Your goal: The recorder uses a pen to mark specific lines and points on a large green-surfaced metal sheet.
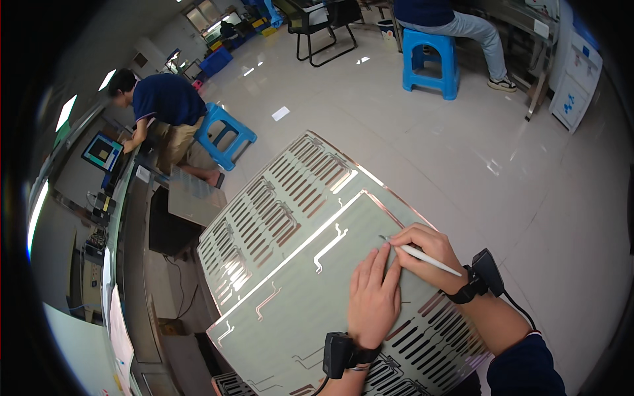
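A large pale green panel with copper traces and rows of slots (297,247), like a circuit board sheet, lies tilted below me. My right hand (426,249) grips a slim white pen-like tool (430,260), whose handle points back toward the wrist. Its thin dark tip meets the panel just beyond the fingertips; I cannot make out the exact kind of tip. Flat on the panel beside it rests my left hand (375,294), fingers stretched out and close to the tool's tip. Both wrists wear black strapped devices with cables.
A person in dark blue (168,99) leans over a bench at the left, near a blue stool (224,135) and a screen (102,153). Another seated person (456,33) is at the back right on a blue stool (430,65). A white cabinet (576,79) stands farther right.
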Motion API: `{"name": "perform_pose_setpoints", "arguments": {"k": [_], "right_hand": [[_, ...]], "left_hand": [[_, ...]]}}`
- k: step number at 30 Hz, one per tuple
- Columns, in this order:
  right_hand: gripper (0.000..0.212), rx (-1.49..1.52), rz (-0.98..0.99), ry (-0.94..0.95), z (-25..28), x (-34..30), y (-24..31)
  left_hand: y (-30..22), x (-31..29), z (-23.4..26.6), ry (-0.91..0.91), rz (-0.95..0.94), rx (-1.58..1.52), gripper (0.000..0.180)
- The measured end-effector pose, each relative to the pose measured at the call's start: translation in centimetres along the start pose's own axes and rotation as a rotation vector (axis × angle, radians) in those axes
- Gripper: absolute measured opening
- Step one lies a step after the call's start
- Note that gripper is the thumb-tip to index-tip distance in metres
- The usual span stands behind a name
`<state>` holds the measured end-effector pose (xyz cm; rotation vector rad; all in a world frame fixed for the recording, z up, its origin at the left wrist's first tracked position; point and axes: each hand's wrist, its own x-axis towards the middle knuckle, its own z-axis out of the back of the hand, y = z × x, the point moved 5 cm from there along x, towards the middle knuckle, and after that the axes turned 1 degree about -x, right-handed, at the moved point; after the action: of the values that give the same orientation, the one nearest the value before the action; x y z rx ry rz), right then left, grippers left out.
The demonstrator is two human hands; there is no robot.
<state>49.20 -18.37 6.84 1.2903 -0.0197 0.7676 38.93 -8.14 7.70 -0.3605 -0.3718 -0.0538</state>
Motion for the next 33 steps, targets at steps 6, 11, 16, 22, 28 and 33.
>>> {"name": "perform_pose_setpoints", "arguments": {"k": [6, 11, 16, 22, 28, 33], "right_hand": [[0.014, 0.021, 0.01, 0.066, -0.5, 0.8, 0.3], [0.016, 0.019, -0.002, 0.117, -0.9, 1.4, 0.6], [0.016, 0.007, 0.038, 0.12, -1.0, 1.5, 0.6], [0.015, 0.012, 0.033, 0.084, -1.1, 1.6, 0.8], [0.012, 0.02, 0.015, 0.068, -1.1, 1.1, 0.1], [0.011, 0.406, -0.259, -0.348, 2.6, 0.0, -1.6]], "left_hand": [[0.2, -0.2, 0.0, -0.017, 0.006, -0.004, 0.042], [0.5, -0.3, 0.0, -0.042, 0.042, -0.054, 0.042], [0.5, -0.1, 0.1, -0.042, 0.041, -0.064, 0.042], [0.5, -0.1, 0.2, -0.047, 0.036, -0.067, 0.041], [0.8, -0.4, 0.0, -0.015, 0.049, -0.086, 0.046], [6.8, 3.7, 1.0, -0.127, 0.315, 0.364, 0.056]]}}
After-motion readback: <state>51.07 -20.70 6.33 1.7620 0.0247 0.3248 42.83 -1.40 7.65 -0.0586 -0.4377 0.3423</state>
